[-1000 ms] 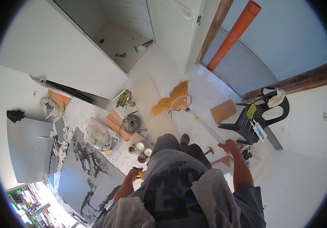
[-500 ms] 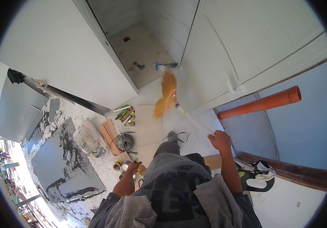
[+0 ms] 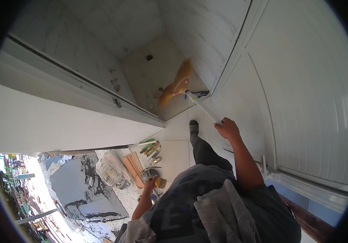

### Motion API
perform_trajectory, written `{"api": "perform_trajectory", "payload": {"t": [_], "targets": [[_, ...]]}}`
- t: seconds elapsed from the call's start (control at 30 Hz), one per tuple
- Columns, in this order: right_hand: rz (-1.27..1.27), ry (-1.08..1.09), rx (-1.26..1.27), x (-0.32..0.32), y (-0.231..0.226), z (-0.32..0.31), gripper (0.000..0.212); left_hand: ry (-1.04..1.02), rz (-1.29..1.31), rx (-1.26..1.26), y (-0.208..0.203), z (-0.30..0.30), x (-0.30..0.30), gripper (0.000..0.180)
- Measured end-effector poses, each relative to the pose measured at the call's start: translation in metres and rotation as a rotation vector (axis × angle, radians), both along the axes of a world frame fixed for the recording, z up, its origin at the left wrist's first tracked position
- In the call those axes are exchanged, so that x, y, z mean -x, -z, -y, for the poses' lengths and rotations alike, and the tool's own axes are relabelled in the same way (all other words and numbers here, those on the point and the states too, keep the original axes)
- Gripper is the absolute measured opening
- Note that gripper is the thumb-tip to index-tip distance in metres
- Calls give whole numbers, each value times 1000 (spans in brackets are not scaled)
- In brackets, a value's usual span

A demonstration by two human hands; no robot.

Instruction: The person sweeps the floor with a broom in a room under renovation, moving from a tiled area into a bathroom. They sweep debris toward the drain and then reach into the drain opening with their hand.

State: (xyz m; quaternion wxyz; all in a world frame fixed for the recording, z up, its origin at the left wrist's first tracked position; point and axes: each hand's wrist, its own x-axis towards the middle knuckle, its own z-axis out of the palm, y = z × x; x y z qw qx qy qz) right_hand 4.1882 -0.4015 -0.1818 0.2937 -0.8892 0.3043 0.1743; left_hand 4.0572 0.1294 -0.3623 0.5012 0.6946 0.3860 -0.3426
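Observation:
My right hand (image 3: 228, 129) is closed around the white handle of a broom (image 3: 181, 84). Its fan of orange straw bristles hangs over the floor (image 3: 139, 77) of a small tiled room, just past the doorway, and looks slightly blurred. Lower down on the left, my left hand (image 3: 150, 184) is closed around a brush (image 3: 160, 183) with yellowish bristles; its handle is mostly hidden by my fingers. A blue-and-dark object (image 3: 201, 94) lies by the room's right corner, beside the broom head. Small bits of debris lie near the bristles.
A white panelled door (image 3: 303, 101) stands at right, a pale door (image 3: 68, 121) at left. Hand tools (image 3: 151, 148), wooden strips (image 3: 132, 168), a printed bag (image 3: 112, 172) and a cardboard sheet (image 3: 176, 156) cover the floor. A drain hole (image 3: 149, 57) is at the back.
I have stepped forward to the doorway. The broom head has moved from the threshold into the tiled room, still in my right hand. The brush stays in my left.

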Motion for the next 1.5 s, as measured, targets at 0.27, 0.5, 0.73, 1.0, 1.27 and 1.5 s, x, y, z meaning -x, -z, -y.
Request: {"api": "perform_trajectory", "payload": {"t": [0.27, 0.5, 0.73, 1.0, 1.27, 1.5], "targets": [[-43, -199, -42, -241, 10, 27, 65, 149, -167, -226, -53, 36, -99, 44], [-13, -355, -66, -396, 21, 23, 69, -65, -92, -125, -48, 106, -173, 36], [-46, -467, -75, -544, 50, 6, 58, -40, -100, 2, 6, 146, -232, 26], [-90, -625, -92, -720, 29, -34, 49, -274, -192, -23, -31, 170, -351, 25], [-163, -690, -206, -895, 49, -54, 35, -371, -279, -26, -29, 159, -441, 25], [-257, -702, -307, -1106, 132, -74, 30, -424, -413, -64, -58, 121, -585, 25]]}}
